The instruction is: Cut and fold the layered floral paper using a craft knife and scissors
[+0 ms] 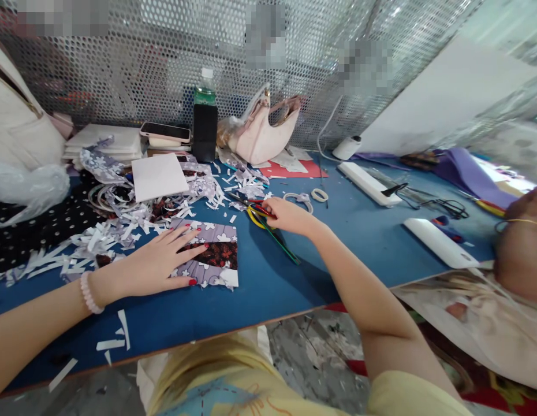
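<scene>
My left hand (151,263) lies flat with its fingers spread on a square piece (225,234) covered in lilac flowered material, with a dark red-brown band across it. Its lower edge looks frayed. To the right, my right hand (288,215) is closed on the red handle of a pair of scissors (257,205), whose dark blades point left. Beneath that hand are a yellow loop (258,219) and a thin green strip (288,248); I cannot tell what they belong to. Cut scraps (99,231) lie heaped beyond my left hand.
A white square (159,176) rests on the scraps. Behind stand a dark box (205,133), a phone (165,132) and a pale handbag (268,133). Tape rolls (319,195) and white power strips (368,184) lie rightward. Another person's arm (522,248) is at the right edge.
</scene>
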Demonstrator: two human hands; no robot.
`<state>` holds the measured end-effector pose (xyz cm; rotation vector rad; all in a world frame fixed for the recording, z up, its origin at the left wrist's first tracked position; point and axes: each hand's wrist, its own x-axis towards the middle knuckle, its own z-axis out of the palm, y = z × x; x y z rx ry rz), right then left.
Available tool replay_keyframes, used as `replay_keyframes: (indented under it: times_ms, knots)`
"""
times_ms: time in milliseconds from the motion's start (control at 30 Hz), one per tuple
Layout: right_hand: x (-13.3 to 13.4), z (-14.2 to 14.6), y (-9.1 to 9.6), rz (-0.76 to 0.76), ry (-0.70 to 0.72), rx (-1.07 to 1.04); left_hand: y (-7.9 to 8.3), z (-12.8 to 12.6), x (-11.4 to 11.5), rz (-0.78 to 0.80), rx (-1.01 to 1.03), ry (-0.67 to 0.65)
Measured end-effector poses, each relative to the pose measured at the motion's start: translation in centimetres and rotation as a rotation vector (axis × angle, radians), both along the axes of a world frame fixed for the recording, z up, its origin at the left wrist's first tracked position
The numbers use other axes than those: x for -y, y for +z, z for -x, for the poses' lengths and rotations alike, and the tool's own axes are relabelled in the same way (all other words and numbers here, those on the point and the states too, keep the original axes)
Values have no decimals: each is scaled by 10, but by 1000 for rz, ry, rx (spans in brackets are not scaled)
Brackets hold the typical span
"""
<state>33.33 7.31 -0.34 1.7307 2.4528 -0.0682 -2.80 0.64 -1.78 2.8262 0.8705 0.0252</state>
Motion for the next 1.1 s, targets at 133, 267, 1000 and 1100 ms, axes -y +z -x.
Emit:
replay_keyframes:
  times_ms: [133,267,1000,1100]
  knots:
    - [0,-1,2,-53,-88,85,6,5,-5,14,5,-57]
    - [3,-9,6,-137,-204,163,15,-8,4,24,124,-52]
    - [100,-2,-1,-33,-162,-306,28,-69,-31,459,252,-377]
    - [141,8,-5,-52,-135,-292,24,-68,-33,464,260,-369]
